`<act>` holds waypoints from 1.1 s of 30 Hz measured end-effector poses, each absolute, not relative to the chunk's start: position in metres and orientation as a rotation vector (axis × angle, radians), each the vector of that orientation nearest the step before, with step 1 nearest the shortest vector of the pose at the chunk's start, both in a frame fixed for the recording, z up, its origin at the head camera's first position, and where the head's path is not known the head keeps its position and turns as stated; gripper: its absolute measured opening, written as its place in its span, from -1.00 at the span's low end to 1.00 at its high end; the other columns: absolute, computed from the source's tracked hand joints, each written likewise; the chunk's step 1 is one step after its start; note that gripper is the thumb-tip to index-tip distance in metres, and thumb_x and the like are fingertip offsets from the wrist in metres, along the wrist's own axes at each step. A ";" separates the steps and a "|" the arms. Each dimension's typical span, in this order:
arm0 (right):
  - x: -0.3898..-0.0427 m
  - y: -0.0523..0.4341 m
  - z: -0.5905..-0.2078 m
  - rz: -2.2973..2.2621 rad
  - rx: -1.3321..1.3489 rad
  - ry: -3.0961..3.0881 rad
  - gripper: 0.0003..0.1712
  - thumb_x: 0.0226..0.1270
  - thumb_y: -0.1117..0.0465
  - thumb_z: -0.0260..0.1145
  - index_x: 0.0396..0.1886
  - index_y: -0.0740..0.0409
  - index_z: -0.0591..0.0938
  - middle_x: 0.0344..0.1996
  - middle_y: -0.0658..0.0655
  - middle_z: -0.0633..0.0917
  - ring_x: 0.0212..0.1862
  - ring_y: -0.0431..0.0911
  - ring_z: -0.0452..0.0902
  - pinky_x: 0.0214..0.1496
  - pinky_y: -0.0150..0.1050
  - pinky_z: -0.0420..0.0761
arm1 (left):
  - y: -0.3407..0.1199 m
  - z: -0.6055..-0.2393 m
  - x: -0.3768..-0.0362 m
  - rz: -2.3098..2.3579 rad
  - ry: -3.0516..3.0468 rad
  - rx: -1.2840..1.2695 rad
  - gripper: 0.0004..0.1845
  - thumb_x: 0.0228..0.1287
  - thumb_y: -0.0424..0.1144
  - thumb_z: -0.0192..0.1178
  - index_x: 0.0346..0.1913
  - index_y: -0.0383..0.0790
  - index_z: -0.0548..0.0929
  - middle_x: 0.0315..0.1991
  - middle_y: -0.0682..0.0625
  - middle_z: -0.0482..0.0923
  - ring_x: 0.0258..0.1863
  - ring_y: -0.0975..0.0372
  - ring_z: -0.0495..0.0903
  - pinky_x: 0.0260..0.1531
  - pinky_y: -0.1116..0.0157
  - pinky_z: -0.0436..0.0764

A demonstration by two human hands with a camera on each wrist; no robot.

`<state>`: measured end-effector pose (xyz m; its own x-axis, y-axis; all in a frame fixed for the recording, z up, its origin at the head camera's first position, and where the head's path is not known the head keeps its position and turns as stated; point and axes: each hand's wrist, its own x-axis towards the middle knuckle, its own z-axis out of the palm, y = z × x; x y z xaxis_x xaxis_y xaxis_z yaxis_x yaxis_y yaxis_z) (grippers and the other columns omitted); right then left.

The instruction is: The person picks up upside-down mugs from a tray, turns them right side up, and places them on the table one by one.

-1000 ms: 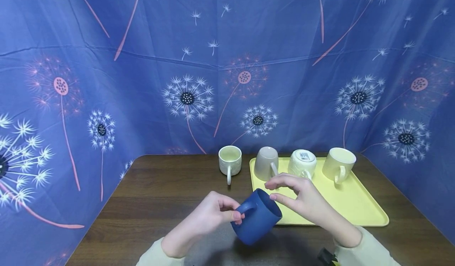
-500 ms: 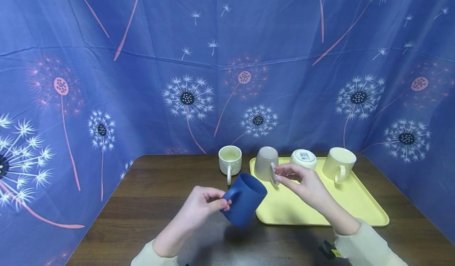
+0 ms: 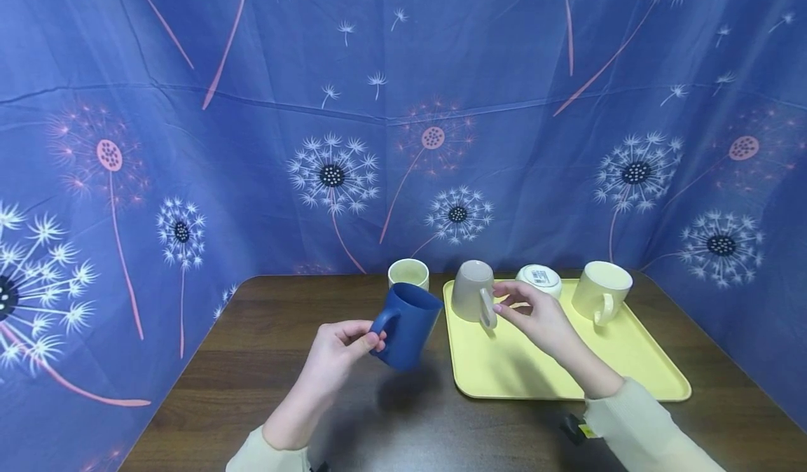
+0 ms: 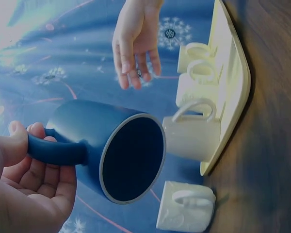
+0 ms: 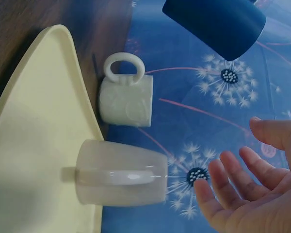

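Note:
My left hand [image 3: 340, 349] grips the handle of a dark blue mug [image 3: 406, 328], holding it in the air above the table. The mug tilts slightly, mouth upward; its underside [image 4: 133, 160] with a pale ring shows in the left wrist view. My right hand [image 3: 536, 314] hovers beside an upside-down grey mug [image 3: 471, 291], fingers relaxed. In the right wrist view a gap separates that hand from the grey mug [image 5: 123, 165], and nothing is held in it. Partly hidden behind the blue mug in the head view is a small white mug [image 3: 408, 272], standing upright on the table.
A yellow tray [image 3: 605, 370] on the right bears the grey mug, an upside-down white mug [image 3: 541, 276] and a cream mug [image 3: 599, 293]. The brown wooden table [image 3: 252, 360] extends left of it. A blue dandelion-patterned cloth [image 3: 378, 143] hangs behind.
The left hand has carried the blue mug left, away and more upright. The right hand has moved from near the blue mug to the grey mug, which looks slightly turned.

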<state>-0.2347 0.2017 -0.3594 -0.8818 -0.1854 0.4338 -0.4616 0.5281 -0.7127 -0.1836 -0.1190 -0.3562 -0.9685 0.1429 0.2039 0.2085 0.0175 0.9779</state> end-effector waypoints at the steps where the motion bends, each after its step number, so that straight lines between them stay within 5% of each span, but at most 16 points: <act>1: -0.236 0.202 -0.361 1.292 0.525 -2.478 -0.65 0.20 0.30 0.34 0.00 0.27 0.58 -0.14 0.24 0.66 -0.22 -0.27 0.56 -0.17 -0.33 0.62 | -0.120 -0.357 -0.184 -2.133 -2.194 -0.345 -0.83 0.17 -0.49 0.20 -0.24 -0.60 0.64 -0.50 0.04 0.64 -0.45 0.32 0.61 -0.22 0.36 0.58; 11: -0.249 0.210 -0.373 1.379 0.385 -2.561 -0.53 0.27 0.18 0.31 0.12 0.31 0.51 -0.06 0.27 0.64 -0.08 0.04 0.57 -0.16 -0.32 0.55 | -0.127 -0.361 -0.196 -2.080 -2.113 -0.142 -0.82 0.20 -0.48 0.19 -0.22 -0.59 0.64 -0.51 -0.03 0.66 -0.45 0.32 0.62 -0.17 0.35 0.54; 33: -0.270 0.217 -0.409 1.580 0.222 -2.578 -0.50 0.31 0.29 0.23 0.18 0.44 0.41 0.07 0.45 0.52 0.00 0.20 0.52 -0.13 -0.32 0.55 | -0.149 -0.383 -0.234 -1.985 -1.934 -0.014 -0.76 0.20 -0.45 0.21 -0.15 -0.63 0.62 -0.52 0.17 0.68 -0.44 0.40 0.64 -0.19 0.46 0.51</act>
